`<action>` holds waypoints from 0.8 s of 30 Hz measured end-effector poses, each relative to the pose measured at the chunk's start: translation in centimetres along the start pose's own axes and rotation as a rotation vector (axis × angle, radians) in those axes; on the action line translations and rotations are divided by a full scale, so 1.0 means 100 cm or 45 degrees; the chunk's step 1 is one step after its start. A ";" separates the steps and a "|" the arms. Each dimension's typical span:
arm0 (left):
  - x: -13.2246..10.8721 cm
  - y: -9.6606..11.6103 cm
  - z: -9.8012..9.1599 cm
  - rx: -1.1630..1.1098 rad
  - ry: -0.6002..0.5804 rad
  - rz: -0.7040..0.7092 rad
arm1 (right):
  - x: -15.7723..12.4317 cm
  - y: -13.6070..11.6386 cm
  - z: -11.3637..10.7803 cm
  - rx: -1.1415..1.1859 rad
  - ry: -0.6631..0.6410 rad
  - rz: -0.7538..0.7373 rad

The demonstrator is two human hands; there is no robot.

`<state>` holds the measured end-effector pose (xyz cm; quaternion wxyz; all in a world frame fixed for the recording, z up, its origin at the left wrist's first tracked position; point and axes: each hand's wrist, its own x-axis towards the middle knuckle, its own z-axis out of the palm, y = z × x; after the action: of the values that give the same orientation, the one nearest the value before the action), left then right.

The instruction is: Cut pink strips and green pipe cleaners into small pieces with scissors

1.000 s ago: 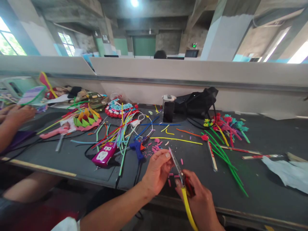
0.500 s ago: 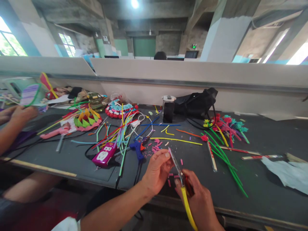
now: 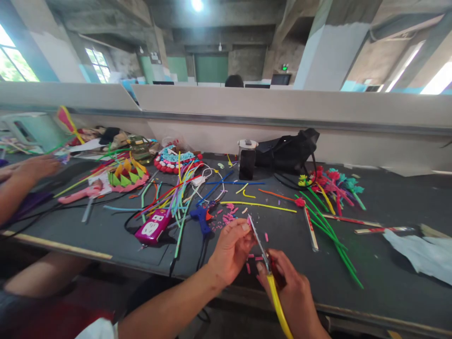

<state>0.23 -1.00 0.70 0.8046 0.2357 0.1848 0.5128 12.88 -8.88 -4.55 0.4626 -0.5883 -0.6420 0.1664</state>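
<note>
My right hand point(image 3: 291, 292) is closed around a pair of scissors point(image 3: 263, 252) with a yellow handle loop; the blades point up and away over the dark table point(image 3: 388, 278). My left hand point(image 3: 231, 249) is curled in a pinch right beside the blade tips, holding something small and pink that I cannot make out. Small pink cut pieces point(image 3: 252, 263) lie on the table under and between my hands.
A blue glue gun point(image 3: 201, 219), a pink power strip point(image 3: 153, 227) and many coloured sticks lie left of my hands. Green-stemmed craft flowers point(image 3: 328, 188) lie to the right. A black bag point(image 3: 287, 150) and a jar stand at the back. Another person's hand point(image 3: 33, 167) works at far left.
My hands and the scissors have hardly moved. The other person's hand at the far left has lowered, and the purple piece it held up is out of sight.
</note>
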 end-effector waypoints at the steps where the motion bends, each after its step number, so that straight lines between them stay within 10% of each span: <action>1: 0.000 0.001 -0.001 0.016 -0.022 -0.004 | 0.001 0.000 -0.001 0.017 0.014 0.003; 12: -0.001 -0.007 -0.007 0.809 -0.119 -0.472 | 0.013 0.019 -0.017 0.513 0.238 0.385; 24: -0.001 -0.014 -0.011 0.937 -0.163 -0.568 | 0.007 0.023 -0.015 0.586 0.167 0.327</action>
<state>0.62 -1.39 -1.00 0.7678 0.4926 0.3513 0.2107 15.54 -8.19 -5.28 0.5999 -0.5540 -0.4759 0.3267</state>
